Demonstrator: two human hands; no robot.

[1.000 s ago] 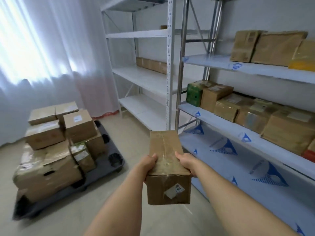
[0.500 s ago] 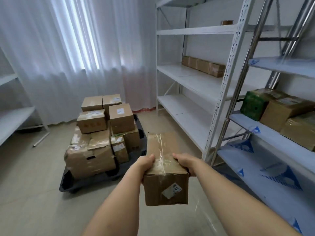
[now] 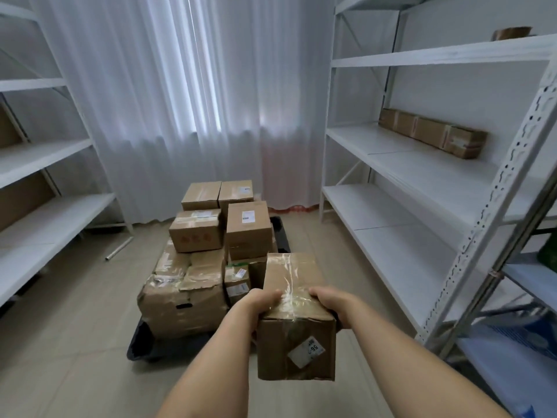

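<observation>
- Two hands, left hand (image 3: 259,303) and right hand (image 3: 331,300), curl round a taped box (image 3: 297,342).
- Carrying step; next, probably, lower it squarely onto the stack (image 3: 196,267) beyond the left hand.

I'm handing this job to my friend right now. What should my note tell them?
Left hand: grips the taped box at its left top edge.
Right hand: grips its right top edge.
The box is held in the air in front of the body, label facing you.
Ahead: a pile of boxes on a dark cart. White shelves stand to the right.
Done: the box is picked up.
Left: set it down, probably on the pile or a shelf. Which one cannot be told.
</observation>
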